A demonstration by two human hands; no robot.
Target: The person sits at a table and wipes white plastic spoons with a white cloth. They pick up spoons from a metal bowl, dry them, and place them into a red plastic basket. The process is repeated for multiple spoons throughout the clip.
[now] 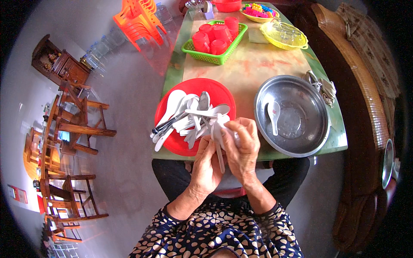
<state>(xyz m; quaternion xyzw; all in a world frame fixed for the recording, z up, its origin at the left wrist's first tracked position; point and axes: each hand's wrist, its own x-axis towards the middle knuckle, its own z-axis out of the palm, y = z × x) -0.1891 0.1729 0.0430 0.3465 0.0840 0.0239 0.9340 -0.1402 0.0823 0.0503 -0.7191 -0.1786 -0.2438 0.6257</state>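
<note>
Just over the near rim of a red basin point(228, 92), my two hands meet around a white spoon point(217, 136), its handle pointing down toward me. My left hand point(205, 167) grips the spoon from the left side. Pressed against the bowl of the spoon are the curled fingers of my right hand point(241, 146); a whitish, cloth-like piece point(235, 136) shows between them, partly hidden. In the red basin lies a pile of white spoons point(174, 103), mixed with metal spoons point(204, 100) and some dark-ended handles. One white soup spoon point(273, 117) rests inside a steel basin point(262, 92) to the right.
Farther back on the table point(189, 72) stand a green basket point(232, 50) of red cups, a yellow basket point(286, 36) with clear glasses, and a bowl of colourful blocks point(258, 10). A crumpled cloth point(328, 91) lies beyond the steel basin. Wooden chairs point(81, 120) are on the left.
</note>
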